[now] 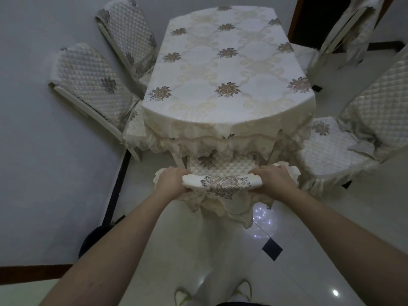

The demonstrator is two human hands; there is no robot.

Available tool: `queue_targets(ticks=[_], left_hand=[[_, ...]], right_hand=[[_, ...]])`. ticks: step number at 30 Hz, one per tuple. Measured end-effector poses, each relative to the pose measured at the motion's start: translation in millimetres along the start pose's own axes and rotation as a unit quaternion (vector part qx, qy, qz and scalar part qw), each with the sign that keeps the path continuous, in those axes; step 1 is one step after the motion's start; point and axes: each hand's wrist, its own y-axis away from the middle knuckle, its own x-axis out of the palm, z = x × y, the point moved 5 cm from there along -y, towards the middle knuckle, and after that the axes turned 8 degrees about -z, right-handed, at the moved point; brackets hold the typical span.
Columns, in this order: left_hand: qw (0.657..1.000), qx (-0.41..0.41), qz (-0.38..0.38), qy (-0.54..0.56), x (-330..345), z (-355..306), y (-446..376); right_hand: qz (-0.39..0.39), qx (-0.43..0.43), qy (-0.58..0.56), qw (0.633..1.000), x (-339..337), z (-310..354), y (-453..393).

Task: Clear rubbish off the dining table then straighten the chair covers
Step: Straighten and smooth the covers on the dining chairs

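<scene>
Taking the cloth-covered desk (227, 69) as the mark, two chairs with quilted covers (88, 80) lean along its left side, one nearer and one farther (128, 29), and at its near end a chair is tucked under the cloth's frilled edge. The left hand (171, 182) is closed around the left end of that chair's top, bunching the chair cover (223, 184) with its flower motif, and the right hand (273, 180) is closed the same way on the right end. Off the desk's right side stands another covered chair (335, 149) with its seat showing, and a further one (353, 29) beyond it.
</scene>
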Motion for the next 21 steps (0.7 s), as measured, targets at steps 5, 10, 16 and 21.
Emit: queue_targets(ticks=[5, 10, 16, 21], left_hand=[[1.000, 0.000, -0.014, 0.026, 4.0, -0.6, -4.0], [1.000, -0.001, -0.015, 0.011, 3.7, -2.4, -5.3], [1.000, -0.003, 0.008, -0.008, 7.0, -2.2, -8.1], [1.000, 0.009, 0.012, 0.007, 6.2, -0.7, -8.5]], right_hand=[[-0.009, -0.014, -0.011, 1.000, -0.5, -1.4, -0.7], [-0.025, -0.023, -0.015, 0.999, -2.7, -4.0, -2.0], [-0.023, -0.018, 0.000, 1.000, -0.7, -6.3, -3.7], [-0.019, -0.011, -0.013, 1.000, -1.3, -4.4, -2.4]])
